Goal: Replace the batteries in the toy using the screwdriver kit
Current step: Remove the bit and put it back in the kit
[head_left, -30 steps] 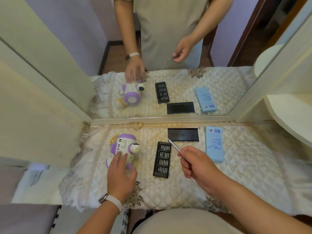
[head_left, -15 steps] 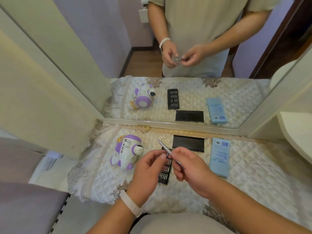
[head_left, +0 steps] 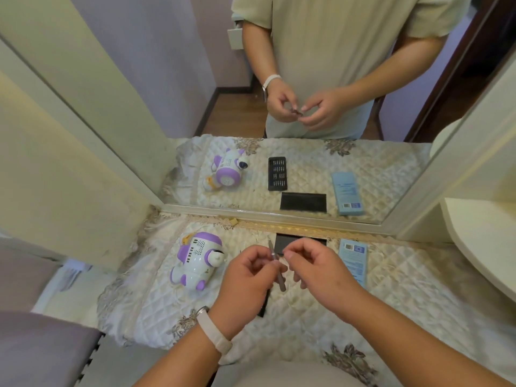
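The white and purple toy (head_left: pixel 195 261) lies on its side on the quilted cloth (head_left: pixel 405 289), left of my hands. Above the cloth, my left hand (head_left: pixel 245 277) is closed around a thin grey screwdriver (head_left: pixel 281 283), tip pointing up towards the mirror. My right hand (head_left: pixel 315 269) meets it from the right, thumb and forefinger pinched at the upper shaft. The black bit tray (head_left: pixel 262 308) is mostly hidden under my left hand; only a lower corner shows. Whether a bit sits in the tip is too small to tell.
The kit's black lid (head_left: pixel 318 242) lies by the mirror frame (head_left: pixel 279 217), partly behind my fingers. A light blue box (head_left: pixel 353 261) lies to the right. A white rounded shelf (head_left: pixel 480 247) juts in at the right. The mirror repeats the scene.
My left hand left the toy and came up to take the screwdriver from my right hand. My right hand shifted to pinching the shaft. The view tilted and moved nearer.
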`<action>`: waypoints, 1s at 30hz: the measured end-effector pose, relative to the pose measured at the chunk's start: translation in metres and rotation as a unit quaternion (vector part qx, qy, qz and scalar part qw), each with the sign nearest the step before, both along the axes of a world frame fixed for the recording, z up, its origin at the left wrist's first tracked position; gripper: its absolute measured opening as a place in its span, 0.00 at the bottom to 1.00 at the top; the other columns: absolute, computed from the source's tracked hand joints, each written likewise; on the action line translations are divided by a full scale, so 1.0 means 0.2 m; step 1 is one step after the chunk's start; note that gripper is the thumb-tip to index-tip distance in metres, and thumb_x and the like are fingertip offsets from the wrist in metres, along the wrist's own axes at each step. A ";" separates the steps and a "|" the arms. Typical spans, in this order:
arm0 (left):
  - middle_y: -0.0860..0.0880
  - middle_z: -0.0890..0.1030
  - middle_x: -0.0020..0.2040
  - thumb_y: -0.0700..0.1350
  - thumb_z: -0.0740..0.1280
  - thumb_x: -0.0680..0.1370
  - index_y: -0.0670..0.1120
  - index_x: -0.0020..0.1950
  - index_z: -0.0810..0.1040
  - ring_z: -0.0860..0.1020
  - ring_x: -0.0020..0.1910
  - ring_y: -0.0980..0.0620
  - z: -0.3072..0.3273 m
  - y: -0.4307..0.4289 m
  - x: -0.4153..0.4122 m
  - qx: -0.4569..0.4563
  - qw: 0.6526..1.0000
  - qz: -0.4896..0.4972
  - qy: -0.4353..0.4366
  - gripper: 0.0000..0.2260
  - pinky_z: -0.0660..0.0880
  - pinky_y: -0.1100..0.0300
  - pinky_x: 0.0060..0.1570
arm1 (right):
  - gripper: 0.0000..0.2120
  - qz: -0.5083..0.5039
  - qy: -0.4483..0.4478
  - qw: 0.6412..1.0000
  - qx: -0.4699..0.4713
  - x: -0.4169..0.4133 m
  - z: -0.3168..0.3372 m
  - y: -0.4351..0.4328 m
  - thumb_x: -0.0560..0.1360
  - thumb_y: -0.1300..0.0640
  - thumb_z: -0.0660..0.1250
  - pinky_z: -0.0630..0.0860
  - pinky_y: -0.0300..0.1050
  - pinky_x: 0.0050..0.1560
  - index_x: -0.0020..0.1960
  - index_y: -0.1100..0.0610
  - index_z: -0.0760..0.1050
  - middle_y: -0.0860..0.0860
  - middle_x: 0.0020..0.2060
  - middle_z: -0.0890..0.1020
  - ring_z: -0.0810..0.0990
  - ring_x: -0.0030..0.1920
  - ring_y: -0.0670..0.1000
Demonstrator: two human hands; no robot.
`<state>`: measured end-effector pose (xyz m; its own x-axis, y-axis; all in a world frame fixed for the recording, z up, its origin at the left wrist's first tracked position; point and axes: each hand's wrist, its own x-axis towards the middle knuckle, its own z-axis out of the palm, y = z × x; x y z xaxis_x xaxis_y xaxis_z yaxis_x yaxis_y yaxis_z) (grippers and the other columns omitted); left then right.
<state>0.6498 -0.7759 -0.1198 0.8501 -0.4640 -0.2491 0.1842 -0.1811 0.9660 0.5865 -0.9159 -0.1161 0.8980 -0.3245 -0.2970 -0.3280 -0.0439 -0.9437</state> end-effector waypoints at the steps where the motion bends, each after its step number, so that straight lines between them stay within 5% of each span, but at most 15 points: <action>1: 0.36 0.83 0.39 0.31 0.66 0.77 0.38 0.46 0.78 0.82 0.35 0.49 0.00 -0.01 0.00 0.009 0.999 -0.023 -0.020 0.04 0.78 0.59 0.39 | 0.05 -0.005 -0.007 1.000 0.018 0.01 0.01 -0.01 0.77 0.57 0.66 0.76 0.43 0.36 0.46 0.50 0.80 0.45 0.32 0.82 0.78 0.34 0.45; 7: 0.39 0.84 0.42 0.35 0.70 0.76 0.44 0.49 0.83 0.80 0.39 0.46 -0.05 -0.01 0.03 0.022 0.997 -0.070 -0.036 0.06 0.78 0.61 0.41 | 0.04 -0.037 -0.053 0.993 0.096 0.03 0.03 -0.05 0.76 0.66 0.67 0.77 0.43 0.35 0.47 0.62 0.80 0.53 0.31 0.81 0.79 0.32 0.51; 13: 0.42 0.85 0.45 0.36 0.69 0.77 0.47 0.53 0.84 0.79 0.40 0.54 -0.07 0.04 0.06 0.053 0.990 -0.121 -0.040 0.09 0.75 0.65 0.42 | 0.04 -0.051 -0.047 0.990 0.126 0.04 -0.01 -0.04 0.76 0.67 0.67 0.76 0.45 0.35 0.44 0.61 0.79 0.54 0.32 0.82 0.80 0.32 0.52; 16: 0.43 0.85 0.45 0.37 0.69 0.78 0.48 0.53 0.84 0.78 0.39 0.56 -0.10 0.08 0.08 0.072 0.987 -0.137 -0.041 0.09 0.78 0.60 0.42 | 0.04 -0.062 -0.050 0.987 0.139 0.06 -0.02 -0.02 0.76 0.67 0.66 0.76 0.44 0.34 0.44 0.62 0.78 0.55 0.32 0.82 0.79 0.32 0.53; 20: 0.45 0.84 0.42 0.38 0.69 0.77 0.52 0.50 0.83 0.78 0.37 0.57 -0.21 0.19 0.11 0.105 0.991 -0.082 -0.018 0.09 0.77 0.61 0.41 | 0.04 -0.149 -0.072 0.954 0.248 0.17 -0.06 -0.06 0.77 0.67 0.65 0.75 0.41 0.32 0.45 0.61 0.78 0.54 0.32 0.81 0.79 0.31 0.50; 30: 0.52 0.78 0.36 0.35 0.65 0.78 0.43 0.55 0.81 0.76 0.35 0.55 -0.60 0.25 0.26 0.225 0.972 -0.020 0.068 0.09 0.75 0.59 0.41 | 0.01 -0.050 0.161 0.985 0.049 0.24 -0.65 0.11 0.76 0.62 0.69 0.79 0.43 0.38 0.46 0.57 0.79 0.53 0.36 0.84 0.82 0.35 0.49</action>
